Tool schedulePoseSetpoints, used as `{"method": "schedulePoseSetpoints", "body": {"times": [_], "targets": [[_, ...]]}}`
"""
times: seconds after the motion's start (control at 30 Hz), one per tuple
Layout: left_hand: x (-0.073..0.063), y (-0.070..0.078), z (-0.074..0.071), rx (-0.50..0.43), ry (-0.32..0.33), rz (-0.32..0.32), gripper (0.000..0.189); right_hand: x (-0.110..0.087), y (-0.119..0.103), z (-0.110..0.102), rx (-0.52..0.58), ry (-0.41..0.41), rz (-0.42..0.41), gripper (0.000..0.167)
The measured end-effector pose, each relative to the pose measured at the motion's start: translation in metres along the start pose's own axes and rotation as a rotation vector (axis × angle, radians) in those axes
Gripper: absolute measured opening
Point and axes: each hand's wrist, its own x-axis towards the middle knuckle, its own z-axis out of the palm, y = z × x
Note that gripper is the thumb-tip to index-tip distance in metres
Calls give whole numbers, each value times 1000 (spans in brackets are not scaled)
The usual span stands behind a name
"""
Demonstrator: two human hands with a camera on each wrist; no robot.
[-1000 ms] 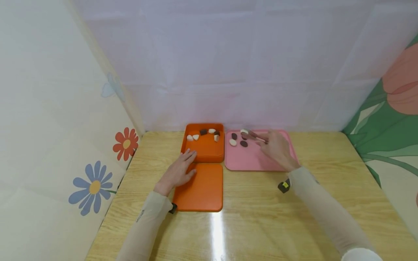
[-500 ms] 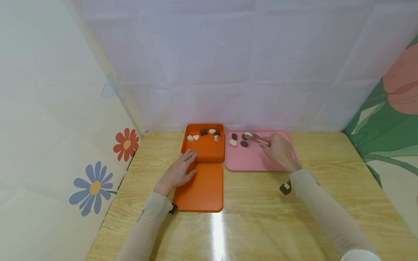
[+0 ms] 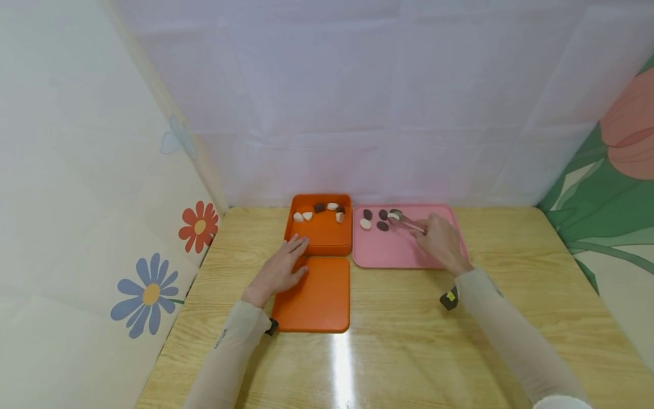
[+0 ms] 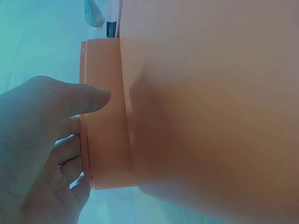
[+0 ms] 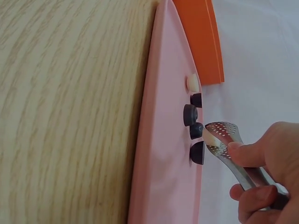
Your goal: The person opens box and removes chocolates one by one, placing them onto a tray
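Note:
My right hand (image 3: 439,238) holds metal tongs (image 3: 409,222) over the pink tray (image 3: 398,250). Between their perforated ends sits a white piece (image 5: 211,139), like a small chocolate. Several dark oval pieces (image 3: 382,226) and one white oval piece (image 3: 365,224) lie at the tray's left and back. In the right wrist view a dark piece (image 5: 197,153) is close beside the tong tips. My left hand (image 3: 278,270) rests with extended fingers on the orange box's (image 3: 322,248) front left rim. In the left wrist view the thumb lies over the box wall.
Inside the orange box, several white pieces (image 3: 307,216) and dark pieces (image 3: 319,208) lie towards the back. A flat orange lid-like panel (image 3: 319,301) lies in front of the box. The wooden table (image 3: 409,341) meets a white cloth wall (image 3: 383,113) behind the tray.
The tongs have moved right and slightly nearer with the white piece, baring dark pieces previously partly covered. The left hand has stayed on the box rim.

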Motion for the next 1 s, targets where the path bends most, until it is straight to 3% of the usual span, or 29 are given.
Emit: {"method": "schedulePoseSetpoints", "body": {"times": [0.5, 0.73, 1.0], "targets": [[0, 2, 0, -3, -8, -14, 71, -5, 7, 7, -36, -45, 93, 35], [-1, 0, 0, 1, -22, -23, 72, -4, 5, 6, -17, -59, 136, 45], [0, 0, 0, -5, -10, -11, 72, -3, 3, 4, 2, -53, 116, 46]]}}
